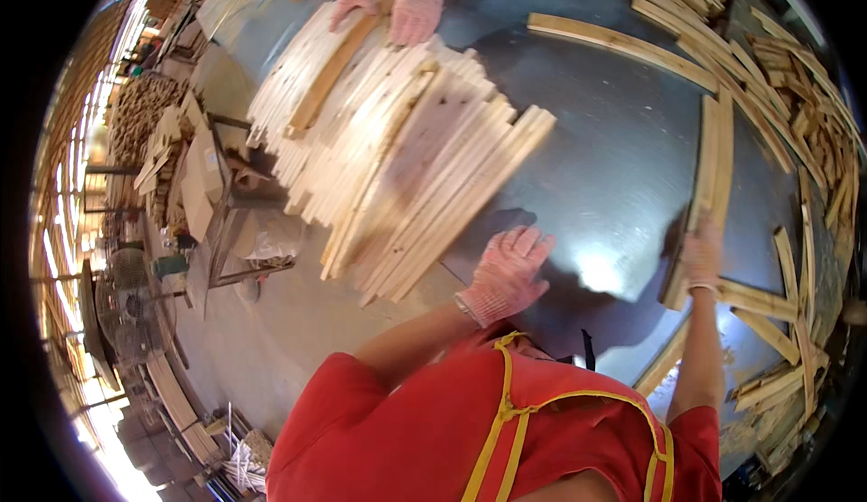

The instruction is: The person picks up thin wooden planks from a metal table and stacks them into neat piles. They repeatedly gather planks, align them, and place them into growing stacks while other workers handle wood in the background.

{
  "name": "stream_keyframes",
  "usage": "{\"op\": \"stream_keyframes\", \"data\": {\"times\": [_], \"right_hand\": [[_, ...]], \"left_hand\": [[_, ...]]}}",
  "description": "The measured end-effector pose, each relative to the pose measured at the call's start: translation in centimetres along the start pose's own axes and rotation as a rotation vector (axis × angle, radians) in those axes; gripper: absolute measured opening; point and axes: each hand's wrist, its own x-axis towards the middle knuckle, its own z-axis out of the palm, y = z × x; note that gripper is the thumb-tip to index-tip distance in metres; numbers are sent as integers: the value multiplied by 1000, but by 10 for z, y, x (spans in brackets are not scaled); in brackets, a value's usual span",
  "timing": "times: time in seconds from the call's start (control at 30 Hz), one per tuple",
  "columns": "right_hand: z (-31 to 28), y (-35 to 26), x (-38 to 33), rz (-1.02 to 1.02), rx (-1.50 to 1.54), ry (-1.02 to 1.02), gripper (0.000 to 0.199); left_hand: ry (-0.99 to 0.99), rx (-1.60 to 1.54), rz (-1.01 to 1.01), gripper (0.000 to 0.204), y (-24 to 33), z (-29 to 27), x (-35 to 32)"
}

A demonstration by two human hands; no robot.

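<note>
My left hand, in a pink knit glove, hovers over the near edge of the metal table, its fingers loosely apart with nothing in them. At the right, my gloved right hand, somewhat blurred, grips the near part of a long wooden strip lying on the table. A second strip seems to lie alongside it. Left of my left hand spreads a wide row of pale wooden strips, side by side with uneven ends. One darker strip lies across the top of the row.
Across the table a co-worker's two gloved hands rest at the row's far end. More strips lie loosely piled at the far right, with offcuts beyond. At left stand a metal-framed stand, stacked wood and a fan.
</note>
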Motion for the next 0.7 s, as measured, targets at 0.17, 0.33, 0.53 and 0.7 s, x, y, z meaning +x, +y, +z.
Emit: {"op": "stream_keyframes", "data": {"times": [0.17, 0.33, 0.53, 0.7], "right_hand": [[45, -33, -57, -459, 633, -442, 43], [-19, 44, 38, -276, 393, 449, 53], [59, 27, 33, -138, 589, 418, 67], [99, -23, -44, 120, 1388, 18, 75]], "left_hand": [[-43, -123, -75, 88, 55, 42, 64], [-22, -63, -88, 89, 82, 74, 106], [-107, -82, -41, 84, 141, 117, 127], [77, -612, -501, 76, 113, 100, 101]]}}
